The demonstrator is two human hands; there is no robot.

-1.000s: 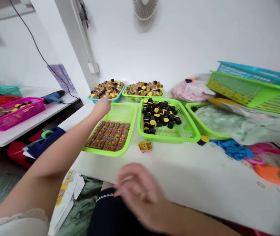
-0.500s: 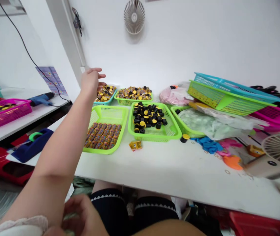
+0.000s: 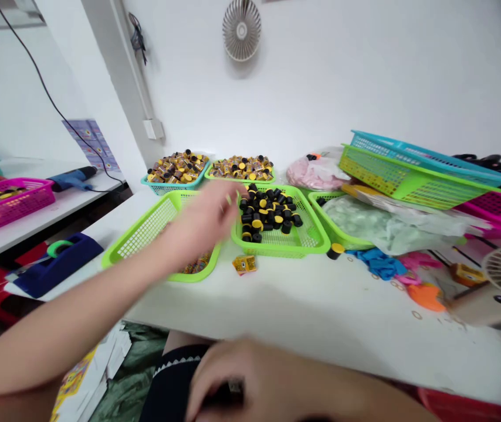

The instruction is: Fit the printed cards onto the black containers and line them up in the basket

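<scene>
Looking down at the white table (image 3: 298, 305), we find our left hand (image 3: 206, 220) stretched out over the far right part of the green basket (image 3: 145, 237), the near-left one. It holds rows of little bottles (image 3: 195, 264), of which only a few show under the hand. The hand is smeared by blur. Its fingers look loosely spread, but we cannot tell whether they grip the rim or hang just above it.

Our right hand (image 3: 250, 381) sits low at the near edge of the table, its fingers curled round a small dark thing (image 3: 228, 391) too blurred to name.

Just right of the green basket stands the cap basket (image 3: 316, 237), with black and yellow caps (image 3: 268, 211) heaped in it. A yellow packet (image 3: 244, 264) lies on the table between the two baskets' near corners. Farther off are a teal basket (image 3: 162, 187) and a far green basket (image 3: 233, 177), both full.

We judge the green basket light, with thin mesh walls that flex. It is best taken by the stiffer rim and kept level, since the loose bottles would slide or roll. The bottles look small, smooth and light, best pinched round the body.
</scene>
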